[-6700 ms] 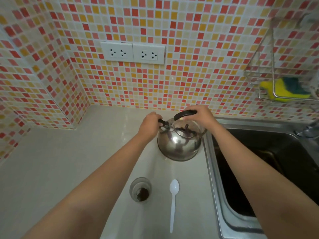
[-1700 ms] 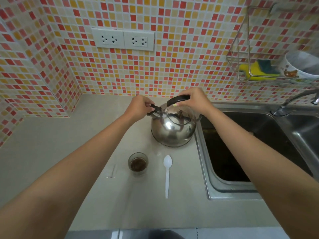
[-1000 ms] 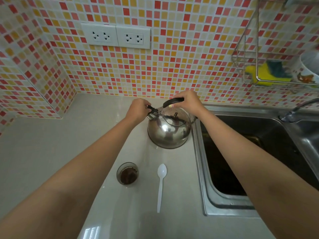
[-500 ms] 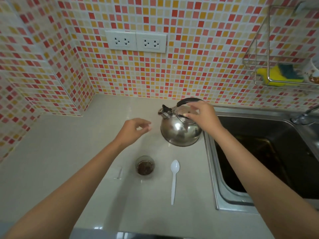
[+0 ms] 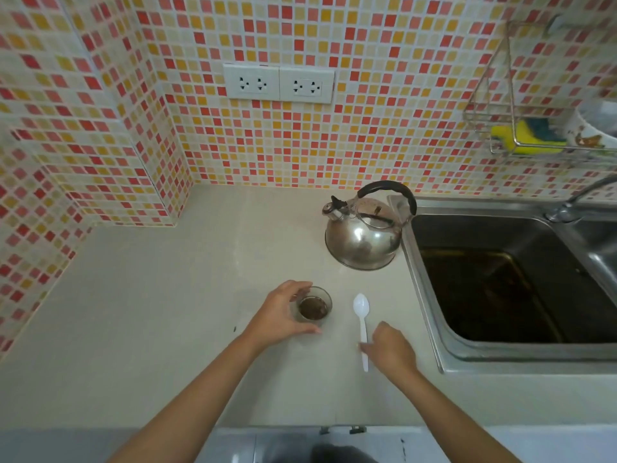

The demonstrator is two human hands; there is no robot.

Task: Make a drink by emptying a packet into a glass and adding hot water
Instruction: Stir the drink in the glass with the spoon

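- The left hand [image 5: 279, 318] is cupping the glass [image 5: 313, 307] from its left side, its grip curling around the wall, thumb toward the near side.
- The glass is standing upright near the middle of the surface [image 5: 150, 312], holding something dark brown at its bottom.
- The right hand [image 5: 390, 350] is reaching onto the handle end of the white spoon [image 5: 362, 320]; whether its grip is pinching the spoon or only touching it cannot be told.
- The spoon is lying flat just right of the glass, bowl pointing toward the back wall.
- The steel kettle [image 5: 364, 235] is sitting farther back, against the sink [image 5: 430, 295] rim, well apart from both hands.
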